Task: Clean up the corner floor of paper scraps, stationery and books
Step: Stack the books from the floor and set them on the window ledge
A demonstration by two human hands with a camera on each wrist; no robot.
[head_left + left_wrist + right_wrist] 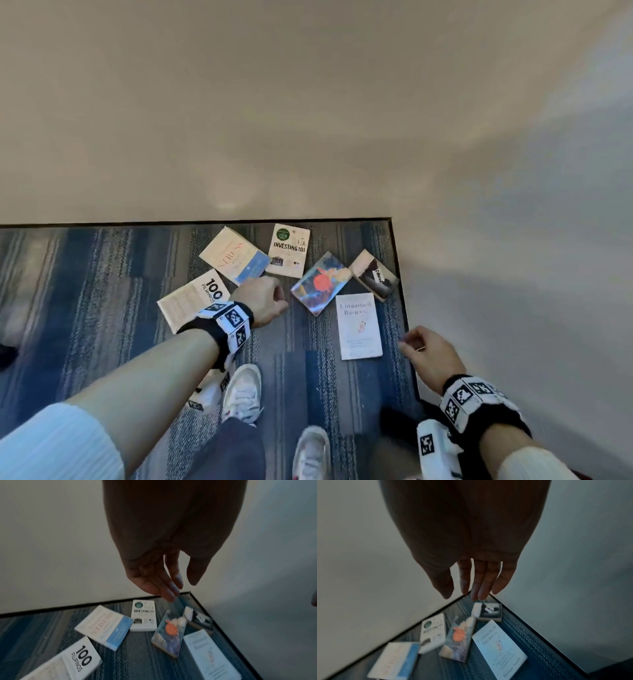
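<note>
Right now I have both arms stretched forward and down over the corner of the striped blue carpet [102,308], neither touching anything. My left hand [262,301] hangs above the gap between the books, wrist bent, fingers [164,586] extended and loosely together with the thumb apart, released and holding nothing. My right hand [430,356] sits lower in the head view, close to the right wall [513,240], near the Unfinished Business book [358,325] but clear of it. From the head view its fingers look a little curled; the wrist view shows them [481,580] pointing down, nearly straight and slightly spread, so it too is relaxed and empty.

Six books lie flat on the carpet in the corner. Investing 101 [289,250] lies nearest the back wall, with the Stress book [233,255] just to its left, their corners overlapping or touching. The 100 Filipinos book [191,301] is partly under my left wrist in view. A colourful book [322,282] with an orange circle sits tilted in the middle, and a small dark book [375,274] lies close to the corner. My white shoes [243,394] stand on the carpet below.
</note>
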